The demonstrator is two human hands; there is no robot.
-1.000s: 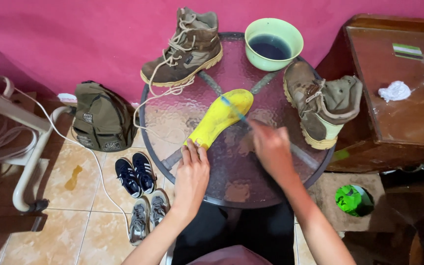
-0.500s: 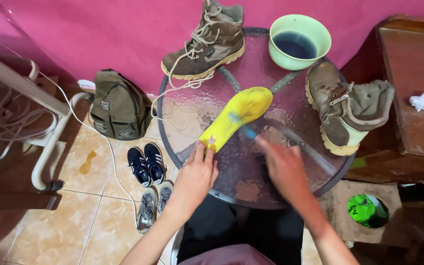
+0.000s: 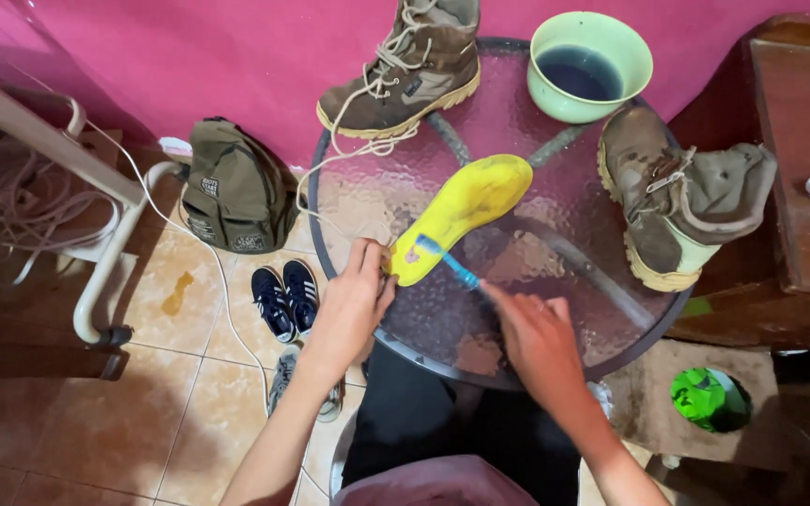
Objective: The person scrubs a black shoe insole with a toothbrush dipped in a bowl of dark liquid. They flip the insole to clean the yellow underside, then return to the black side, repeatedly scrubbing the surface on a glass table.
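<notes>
Insole: the yellow foam insole (image 3: 461,215) lay flat on the bumpy round glass table (image 3: 442,328), between two boots.
Left hand: the left hand (image 3: 353,305) pinched its near end.
Right hand: the right hand (image 3: 536,342) was closed around a blue toothbrush (image 3: 447,262), bristles touching the insole.
Far side: a smooth green bowl (image 3: 592,66) held dark water.

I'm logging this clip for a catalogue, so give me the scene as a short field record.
surface: round glass table
left hand: pinning the heel end of the yellow foam insole
right hand: holding a blue toothbrush, head on the insole
on table: two brown lace-up boots, green bowl of dark liquid
floor: olive backpack, dark sneakers
</notes>
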